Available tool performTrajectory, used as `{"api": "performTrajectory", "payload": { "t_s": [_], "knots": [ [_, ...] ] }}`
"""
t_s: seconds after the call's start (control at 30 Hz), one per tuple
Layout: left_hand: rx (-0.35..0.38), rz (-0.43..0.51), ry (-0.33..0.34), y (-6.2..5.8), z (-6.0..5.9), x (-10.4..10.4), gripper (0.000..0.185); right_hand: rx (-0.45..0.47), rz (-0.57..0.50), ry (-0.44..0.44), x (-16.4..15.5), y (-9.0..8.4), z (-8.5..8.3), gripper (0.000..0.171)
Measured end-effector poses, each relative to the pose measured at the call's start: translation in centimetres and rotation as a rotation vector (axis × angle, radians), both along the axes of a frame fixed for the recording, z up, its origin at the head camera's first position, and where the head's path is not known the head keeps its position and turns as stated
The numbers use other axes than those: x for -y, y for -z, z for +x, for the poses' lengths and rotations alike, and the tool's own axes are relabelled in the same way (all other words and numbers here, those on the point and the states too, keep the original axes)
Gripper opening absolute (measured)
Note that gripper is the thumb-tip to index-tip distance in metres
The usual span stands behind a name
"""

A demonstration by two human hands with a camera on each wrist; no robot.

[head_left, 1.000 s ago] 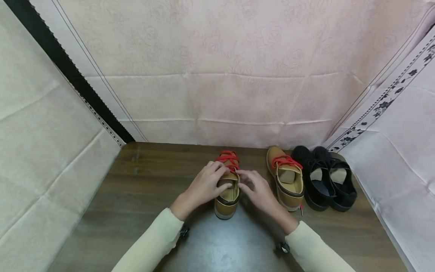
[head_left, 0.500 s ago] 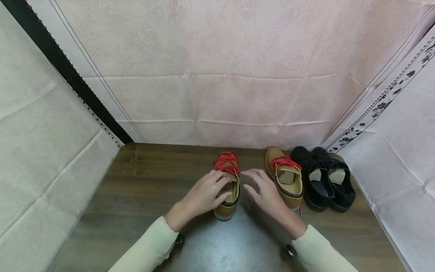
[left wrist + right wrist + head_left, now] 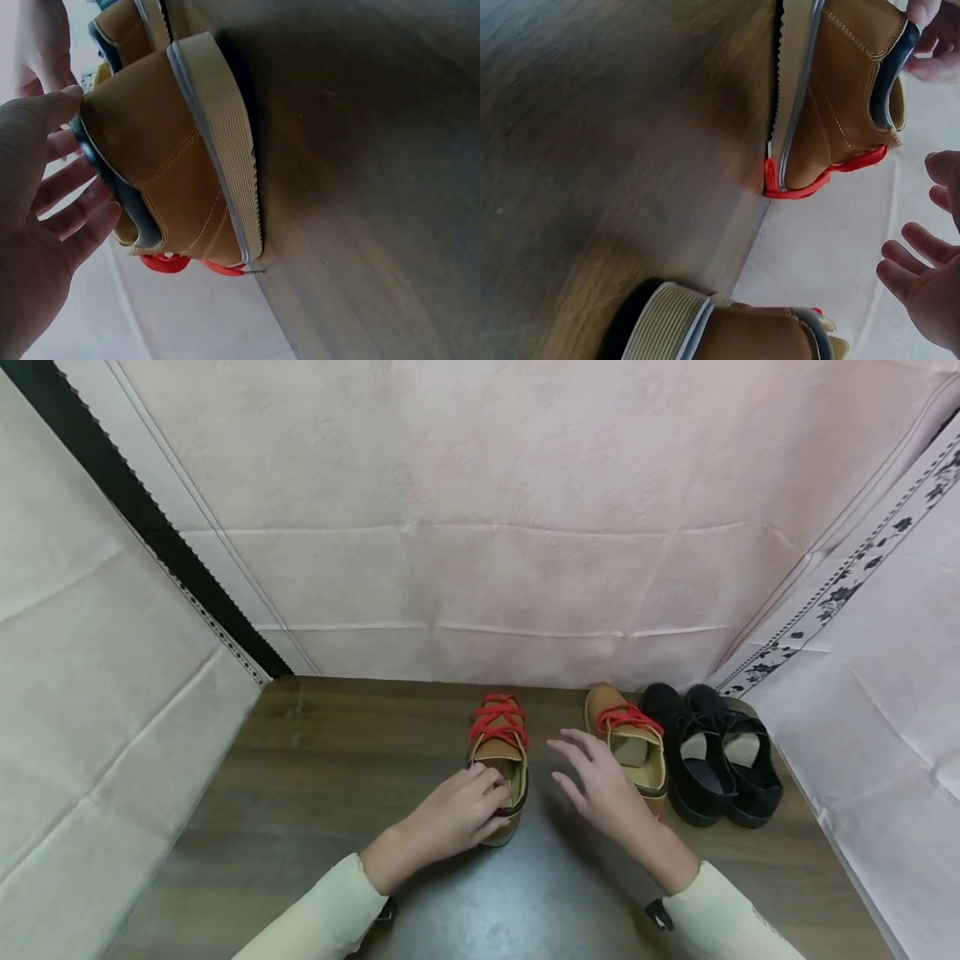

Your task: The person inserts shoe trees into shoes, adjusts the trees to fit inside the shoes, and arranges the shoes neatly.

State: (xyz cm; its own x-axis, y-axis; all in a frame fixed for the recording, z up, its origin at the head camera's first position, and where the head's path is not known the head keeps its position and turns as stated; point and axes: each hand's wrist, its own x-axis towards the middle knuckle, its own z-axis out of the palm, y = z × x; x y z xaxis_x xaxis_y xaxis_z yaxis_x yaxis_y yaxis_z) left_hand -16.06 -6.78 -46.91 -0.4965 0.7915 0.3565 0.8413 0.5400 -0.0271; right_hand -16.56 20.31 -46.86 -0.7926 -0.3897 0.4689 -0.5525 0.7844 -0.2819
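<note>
A tan lace-up shoe (image 3: 501,748) with red laces stands on the brown wooden surface, toe toward the back. My left hand (image 3: 457,810) is at its heel. In the left wrist view, the thumb of my left hand (image 3: 37,195) lies on the dark heel collar, with the fingers at the shoe's opening; they appear to pinch the rim. To the right of this shoe, my right hand (image 3: 600,785) is held in the air, fingers spread and holding nothing. Behind that hand is a second tan shoe (image 3: 606,700), partly hidden by it.
Two black shoes (image 3: 693,785) stand side by side at the far right, close to the second tan shoe. Pale patterned cloth (image 3: 480,593) hangs at the back and covers both sides. The wooden surface (image 3: 360,735) extends left of the first shoe.
My left hand has slid back from the laces and opening to the heel. My right hand has drawn away from the shoe to the right. The shoe stays about where it was.
</note>
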Motion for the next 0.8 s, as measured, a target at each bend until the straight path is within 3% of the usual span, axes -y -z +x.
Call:
{"api": "performTrajectory", "payload": {
  "t_s": [0.2, 0.5, 0.8],
  "knots": [
    [-0.045, -0.065, -0.002, 0.4, 0.5, -0.2, 0.023, -0.024, 0.038, 0.021, -0.4, 0.6, 0.4, 0.048],
    [-0.016, -0.118, -0.108, -0.1, 1.7, -1.1, 0.026, 0.011, 0.058, 0.043, -0.8, 0.8, 0.9, 0.048],
    [-0.047, -0.045, -0.149, 0.4, 1.8, -2.1, 0.024, 0.032, 0.060, 0.052, -1.6, 0.6, 0.8, 0.047]
  ]
}}
